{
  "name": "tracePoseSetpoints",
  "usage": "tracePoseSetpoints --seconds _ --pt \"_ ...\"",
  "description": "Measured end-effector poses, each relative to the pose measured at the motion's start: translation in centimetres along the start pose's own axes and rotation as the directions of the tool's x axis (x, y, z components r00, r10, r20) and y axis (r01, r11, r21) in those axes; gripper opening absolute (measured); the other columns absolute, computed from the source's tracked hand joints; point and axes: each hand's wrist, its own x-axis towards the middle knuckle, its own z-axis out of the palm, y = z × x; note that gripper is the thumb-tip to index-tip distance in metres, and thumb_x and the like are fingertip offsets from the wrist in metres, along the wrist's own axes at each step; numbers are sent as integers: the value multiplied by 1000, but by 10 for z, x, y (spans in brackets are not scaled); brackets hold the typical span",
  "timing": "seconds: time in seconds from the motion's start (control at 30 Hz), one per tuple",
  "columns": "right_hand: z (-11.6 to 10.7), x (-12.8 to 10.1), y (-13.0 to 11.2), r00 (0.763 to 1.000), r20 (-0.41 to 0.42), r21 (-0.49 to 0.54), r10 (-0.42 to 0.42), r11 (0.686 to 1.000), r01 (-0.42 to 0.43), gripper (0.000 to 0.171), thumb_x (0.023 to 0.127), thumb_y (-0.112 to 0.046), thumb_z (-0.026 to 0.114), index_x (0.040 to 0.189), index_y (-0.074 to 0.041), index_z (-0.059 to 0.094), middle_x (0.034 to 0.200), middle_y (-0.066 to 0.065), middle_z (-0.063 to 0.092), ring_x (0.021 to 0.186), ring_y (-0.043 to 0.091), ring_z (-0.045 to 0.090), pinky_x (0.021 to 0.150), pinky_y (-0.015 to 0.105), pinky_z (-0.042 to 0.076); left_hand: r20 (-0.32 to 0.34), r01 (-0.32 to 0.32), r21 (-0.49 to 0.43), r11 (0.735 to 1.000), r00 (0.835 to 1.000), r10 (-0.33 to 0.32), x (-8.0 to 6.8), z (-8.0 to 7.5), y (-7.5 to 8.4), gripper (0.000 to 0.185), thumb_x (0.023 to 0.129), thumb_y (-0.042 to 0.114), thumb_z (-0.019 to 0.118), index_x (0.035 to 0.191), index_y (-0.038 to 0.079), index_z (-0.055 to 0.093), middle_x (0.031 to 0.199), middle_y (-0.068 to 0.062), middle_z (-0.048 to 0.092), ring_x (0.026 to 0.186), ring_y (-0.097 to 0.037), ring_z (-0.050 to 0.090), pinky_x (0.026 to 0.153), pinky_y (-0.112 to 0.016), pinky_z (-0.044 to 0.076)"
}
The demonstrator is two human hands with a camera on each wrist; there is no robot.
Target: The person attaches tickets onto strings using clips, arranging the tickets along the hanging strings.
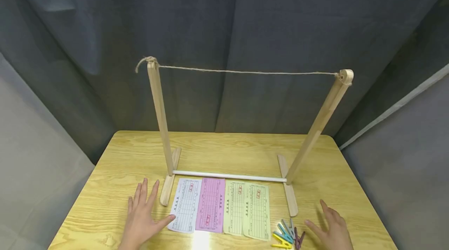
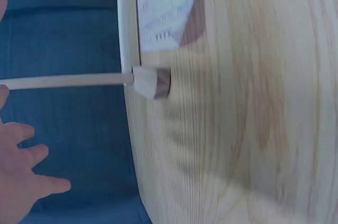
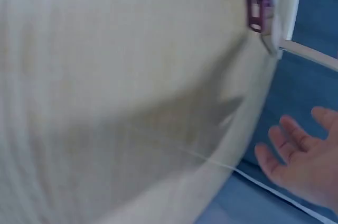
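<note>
Both hands lie spread flat on the table [image 1: 105, 195]: left hand [image 1: 142, 217] touching the white slip [image 1: 185, 205], right hand [image 1: 333, 228] just beside the clothespins [image 1: 287, 235], holding nothing.

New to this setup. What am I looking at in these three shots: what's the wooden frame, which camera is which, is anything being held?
No machine here: a person works with two bare hands. The big picture comes from a camera on the person's head, looking down at a wooden table. The two blurred pictures come from cameras on each wrist, very close to the table's edge.

On the table stands a wooden stand: two posts with a string stretched between their tops and a white rod joining them low down. In front lie four paper slips: white, pink and two pale green. At the right is a pile of coloured clothespins.

The left hand rests flat, its thumb at the white slip. The right hand is spread open beside the clothespins. Nothing is held.
</note>
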Motion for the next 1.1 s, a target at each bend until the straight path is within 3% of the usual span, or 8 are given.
tracePoseSetpoints --seconds 0.07,0.13,0.3,0.4,0.53,0.63,0.77,1.1 --pt "4 1 5 995 94 70 42 996 -49 86 84 -49 58 140 5 22 126 40 31 109 61 31 78 71 32 1 -6 -26 1000 1000 6 1 3 4 106 62 56 74 145 18 21 150 -17 9 134 -39 9 96 -69 12" --pt "8 2 11 990 135 111 46 992 -62 83 84 -48 58 140 4 25 127 38 34 110 57 34 79 67 36 2 -17 -51 999 1000 17 3 5 8 106 61 55 75 145 18 22 149 -17 13 132 -41 14 95 -68 16" --pt "19 0 27 984 175 237 33 969 -74 73 82 -43 63 138 -5 36 125 26 43 110 44 41 78 53 44 1 -48 -144 988 999 48 10 13 19 106 62 50 77 146 17 21 147 -17 22 129 -44 21 94 -66 22" --pt "24 -1 35 978 210 303 9 950 -74 70 80 -40 67 137 -10 41 126 19 43 114 39 37 82 55 40 18 -42 -278 960 999 49 13 18 24 104 64 44 78 146 18 20 147 -15 23 129 -42 22 93 -66 25" --pt "26 0 43 963 267 313 -22 947 -66 66 78 -37 69 134 -10 46 125 16 42 116 39 32 83 57 37 42 -47 -437 898 996 73 18 27 33 99 68 33 78 146 18 19 147 -11 24 130 -38 24 93 -65 25" --pt "27 1 46 967 248 285 -66 958 -8 64 74 -36 72 129 -11 51 123 15 44 114 37 32 82 56 36 53 -77 -488 869 992 118 23 36 39 95 70 30 78 145 17 20 146 -12 26 130 -38 25 95 -63 25" --pt "30 1 47 972 176 271 -159 957 107 62 69 -33 76 124 -10 57 117 11 46 109 31 31 81 53 34 83 -92 -516 852 984 157 31 46 49 93 71 37 75 145 16 23 144 -13 30 128 -40 27 95 -63 26" --pt "35 0 50 956 125 286 -266 932 222 56 68 -24 78 119 -11 60 118 11 40 105 31 27 76 49 32 196 -33 -528 849 967 159 48 70 78 85 73 43 72 142 13 32 141 -13 35 128 -34 31 98 -58 27"
